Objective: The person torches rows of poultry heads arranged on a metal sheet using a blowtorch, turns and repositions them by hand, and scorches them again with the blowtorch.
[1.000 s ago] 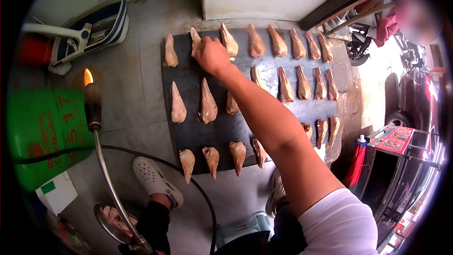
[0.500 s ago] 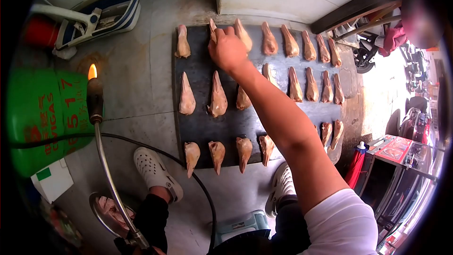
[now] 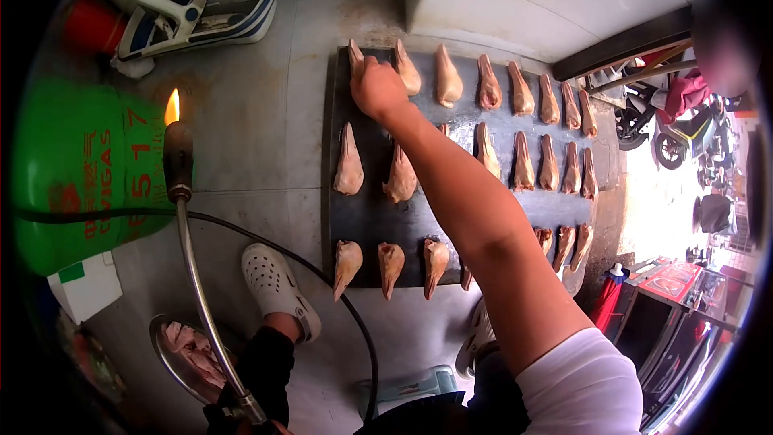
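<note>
My right hand (image 3: 378, 89) is closed around the leftmost duck head (image 3: 355, 55) in the far row, with the beak end showing past my fingers. That head rests at the corner of a dark board (image 3: 362, 221). More plucked duck heads, such as one pale head (image 3: 348, 165) just nearer, lie in three rows with my right forearm crossing above them. A lit gas torch (image 3: 193, 254) rises on the left, its orange flame (image 3: 172, 105) pointing up. Only a sliver of my left hand (image 3: 279, 428) shows at the bottom edge, by the torch's lower end.
A green gas cylinder (image 3: 72, 169) stands at left, and a black hose (image 3: 298, 251) runs across the floor. A metal bowl (image 3: 165, 354) with pale meat sits below. A mop bucket (image 3: 213, 8) is at upper left, a glass-sided cabinet (image 3: 668, 306) at right.
My right hand has moved left from the second duck head in the far row to the first. The view has shifted slightly left. The torch stays lit and upright.
</note>
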{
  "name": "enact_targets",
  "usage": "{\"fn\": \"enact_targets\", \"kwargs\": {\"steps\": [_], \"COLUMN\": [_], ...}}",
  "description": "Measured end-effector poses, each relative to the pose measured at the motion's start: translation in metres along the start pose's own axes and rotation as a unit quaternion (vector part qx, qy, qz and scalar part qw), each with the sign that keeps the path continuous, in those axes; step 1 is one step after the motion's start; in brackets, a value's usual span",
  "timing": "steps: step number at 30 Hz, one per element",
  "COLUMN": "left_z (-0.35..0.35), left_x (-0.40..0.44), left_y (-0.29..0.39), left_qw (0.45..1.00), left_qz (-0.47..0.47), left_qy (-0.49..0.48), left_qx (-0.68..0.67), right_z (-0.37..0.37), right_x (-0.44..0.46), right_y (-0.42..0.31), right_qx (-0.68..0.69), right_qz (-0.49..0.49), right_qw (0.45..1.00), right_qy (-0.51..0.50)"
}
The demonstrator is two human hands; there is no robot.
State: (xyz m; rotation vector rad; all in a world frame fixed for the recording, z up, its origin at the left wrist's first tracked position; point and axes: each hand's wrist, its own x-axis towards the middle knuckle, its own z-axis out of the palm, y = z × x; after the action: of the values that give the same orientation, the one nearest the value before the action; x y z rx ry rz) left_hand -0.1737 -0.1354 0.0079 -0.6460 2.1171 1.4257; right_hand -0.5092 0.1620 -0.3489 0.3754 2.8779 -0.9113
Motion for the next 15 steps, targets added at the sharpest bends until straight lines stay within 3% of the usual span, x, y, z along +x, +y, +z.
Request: {"fn": "enact_targets", "kwargs": {"steps": [4, 12, 13, 15], "left_z": [0.000, -0.012, -0.012, -0.007], "left_x": [0.001, 0.002, 0.003, 0.003], "left_y": [0.003, -0.001, 0.000, 0.007], "left_qw": [0.999, 0.999, 0.999, 0.999], "left_qz": [-0.028, -0.018, -0.012, -0.021], "left_qy": [-0.001, -0.043, -0.046, -0.024], "left_qx": [-0.040, -0.023, -0.020, -0.020], "right_z": [-0.009, -0.004, -0.005, -0.003], "right_x": [-0.012, -0.017, -0.012, -0.014], "right_y": [-0.009, -0.017, -0.014, -0.011], "right_qx": [0.003, 0.035, 0.007, -0.020], "right_qz": [-0.008, -0.057, -0.060, -0.047], "right_qw": [1.000, 0.997, 0.998, 0.998], "right_qy": [-0.024, 0.036, 0.004, 0.043]}}
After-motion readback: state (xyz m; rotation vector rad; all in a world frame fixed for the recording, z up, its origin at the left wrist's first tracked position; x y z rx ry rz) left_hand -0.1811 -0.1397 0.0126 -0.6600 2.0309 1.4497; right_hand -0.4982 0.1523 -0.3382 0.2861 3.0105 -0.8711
